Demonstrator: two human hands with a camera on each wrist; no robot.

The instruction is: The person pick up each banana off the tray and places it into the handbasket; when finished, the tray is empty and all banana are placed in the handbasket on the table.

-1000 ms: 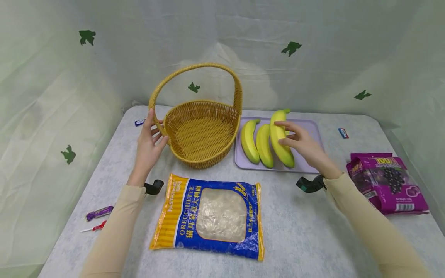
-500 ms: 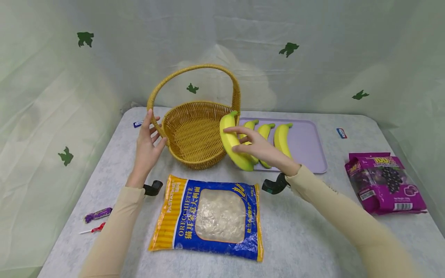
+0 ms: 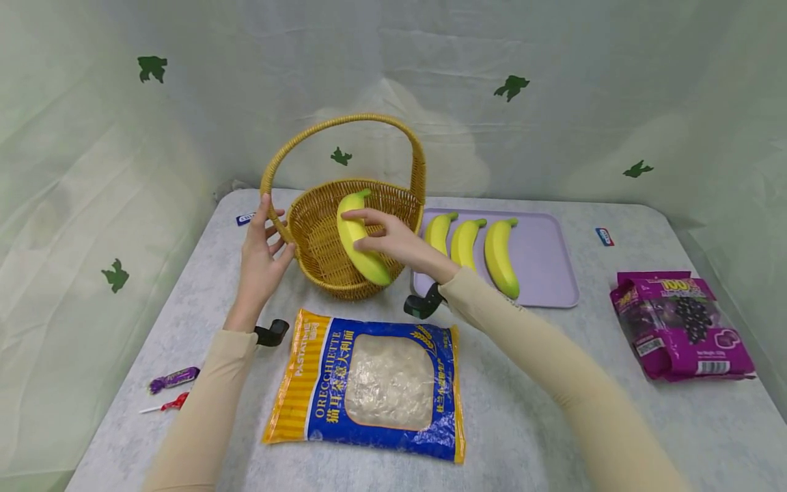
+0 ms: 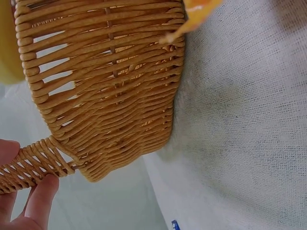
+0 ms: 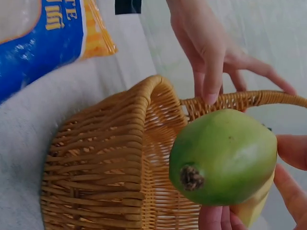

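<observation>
Hands (image 3: 259, 263) hold basket (image 3: 318, 249), banana (image 5: 225, 155), apparently brown-tipped (right wrist).

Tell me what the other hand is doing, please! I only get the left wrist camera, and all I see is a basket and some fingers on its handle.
Observer: The head view shows the right hand holding a banana over the basket.

Operator: Ooh! Are there any more bananas?

Observer: Yes, three more bananas lie on a purple tray, to the right of the basket in the head view.

Operator: Is the one in the hand yellow all over?

Observer: No. The right wrist view shows that one end is green, with a dark tip.
</observation>
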